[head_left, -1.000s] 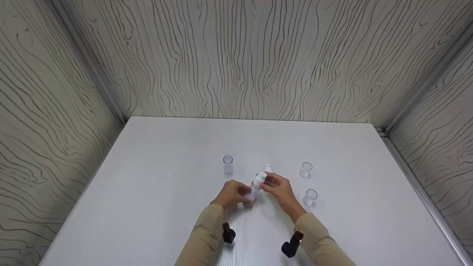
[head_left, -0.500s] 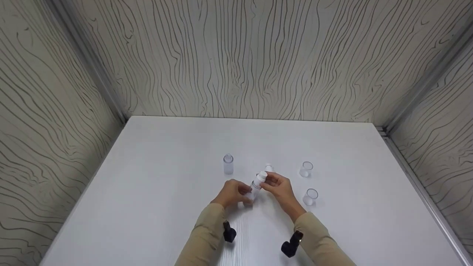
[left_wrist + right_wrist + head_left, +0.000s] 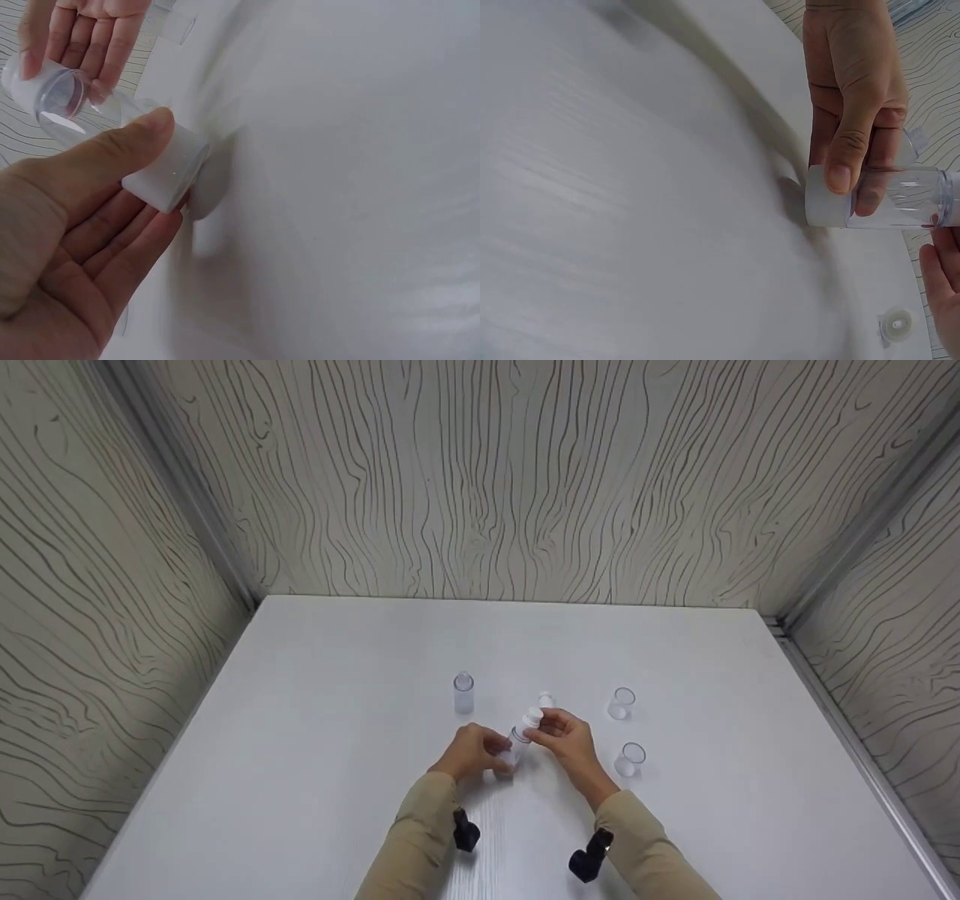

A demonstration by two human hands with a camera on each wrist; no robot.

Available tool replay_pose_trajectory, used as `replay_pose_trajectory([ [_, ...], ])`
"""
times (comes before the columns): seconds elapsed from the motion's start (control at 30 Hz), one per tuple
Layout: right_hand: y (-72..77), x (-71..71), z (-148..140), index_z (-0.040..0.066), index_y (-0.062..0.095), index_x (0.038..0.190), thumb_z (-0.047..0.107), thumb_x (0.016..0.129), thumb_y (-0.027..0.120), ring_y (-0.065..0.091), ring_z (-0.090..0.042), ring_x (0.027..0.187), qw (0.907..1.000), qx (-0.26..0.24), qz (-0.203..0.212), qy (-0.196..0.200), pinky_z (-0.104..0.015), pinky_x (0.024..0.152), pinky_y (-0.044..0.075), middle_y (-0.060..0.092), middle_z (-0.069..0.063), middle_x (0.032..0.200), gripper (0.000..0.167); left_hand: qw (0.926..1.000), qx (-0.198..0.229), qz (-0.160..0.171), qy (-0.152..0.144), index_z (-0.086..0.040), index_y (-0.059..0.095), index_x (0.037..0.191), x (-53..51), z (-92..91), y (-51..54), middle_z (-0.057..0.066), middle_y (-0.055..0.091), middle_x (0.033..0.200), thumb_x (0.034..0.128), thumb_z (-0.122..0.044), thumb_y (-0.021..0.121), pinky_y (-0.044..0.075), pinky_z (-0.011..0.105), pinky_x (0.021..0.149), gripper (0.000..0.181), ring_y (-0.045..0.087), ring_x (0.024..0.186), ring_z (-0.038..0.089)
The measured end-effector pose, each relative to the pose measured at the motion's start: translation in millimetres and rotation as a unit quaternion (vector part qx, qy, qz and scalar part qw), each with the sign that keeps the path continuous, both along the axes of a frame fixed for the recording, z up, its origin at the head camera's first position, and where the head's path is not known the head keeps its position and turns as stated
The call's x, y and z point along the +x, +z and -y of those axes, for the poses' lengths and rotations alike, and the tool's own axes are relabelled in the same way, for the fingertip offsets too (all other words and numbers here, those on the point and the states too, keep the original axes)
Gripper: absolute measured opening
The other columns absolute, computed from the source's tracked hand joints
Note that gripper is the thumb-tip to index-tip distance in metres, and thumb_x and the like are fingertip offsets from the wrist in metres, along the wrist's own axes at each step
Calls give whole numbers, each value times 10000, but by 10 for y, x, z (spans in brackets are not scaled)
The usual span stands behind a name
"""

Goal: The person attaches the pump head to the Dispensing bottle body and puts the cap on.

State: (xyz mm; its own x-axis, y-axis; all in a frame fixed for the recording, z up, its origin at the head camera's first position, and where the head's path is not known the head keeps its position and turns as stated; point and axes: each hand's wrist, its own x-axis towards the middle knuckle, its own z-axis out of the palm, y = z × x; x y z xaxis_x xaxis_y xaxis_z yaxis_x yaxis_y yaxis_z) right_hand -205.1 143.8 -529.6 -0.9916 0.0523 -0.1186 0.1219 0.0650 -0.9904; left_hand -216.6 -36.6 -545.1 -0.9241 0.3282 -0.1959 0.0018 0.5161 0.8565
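Tilted between the two hands is a clear bottle (image 3: 516,747) with a white, frosted lower part (image 3: 166,166) (image 3: 826,198). My left hand (image 3: 471,751) (image 3: 82,225) (image 3: 855,97) grips that lower part between thumb and fingers. With thumb and fingertips, my right hand (image 3: 566,739) (image 3: 97,37) (image 3: 946,281) pinches the white top piece (image 3: 532,718) (image 3: 28,84) at the bottle's mouth. Whether that piece is fully seated cannot be told. Just behind the right fingers is another white-topped piece (image 3: 546,700), partly hidden.
A clear bottle (image 3: 463,697) stands behind the left hand on the white table (image 3: 337,697). Two small clear cups (image 3: 621,705) (image 3: 630,761) stand right of the right hand. Patterned panels (image 3: 480,480) rise behind the table and at both sides.
The right thumb has shifted slightly up and left over the white top piece. Both hands keep their hold, and the bottle has hardly moved.
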Motion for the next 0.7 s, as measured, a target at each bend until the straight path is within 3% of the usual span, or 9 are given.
replay_pose_trajectory([
  [0.4, -15, -19, 17, -76, 620, 1080, 70, 725, 823, 613, -53, 804, 9997, 160, -61, -153, -130, 695, 518, 681, 46, 854, 434, 10000, 50, -12, -33, -32, 741, 1036, -15, -15, -32, 131, 752, 1021, 709, -76, 831, 562, 364, 900, 342, 699, 945, 219],
  [0.7, -10, -20, 25, -67, 646, 1073, 88, 736, 818, 630, -74, 832, 9987, 478, 33, -180, -129, 704, 528, 712, -32, 915, 409, 9998, -39, -152, -118, -20, 735, 1047, 10, -13, -19, 128, 748, 1025, 715, -72, 824, 559, 369, 899, 348, 688, 939, 203],
])
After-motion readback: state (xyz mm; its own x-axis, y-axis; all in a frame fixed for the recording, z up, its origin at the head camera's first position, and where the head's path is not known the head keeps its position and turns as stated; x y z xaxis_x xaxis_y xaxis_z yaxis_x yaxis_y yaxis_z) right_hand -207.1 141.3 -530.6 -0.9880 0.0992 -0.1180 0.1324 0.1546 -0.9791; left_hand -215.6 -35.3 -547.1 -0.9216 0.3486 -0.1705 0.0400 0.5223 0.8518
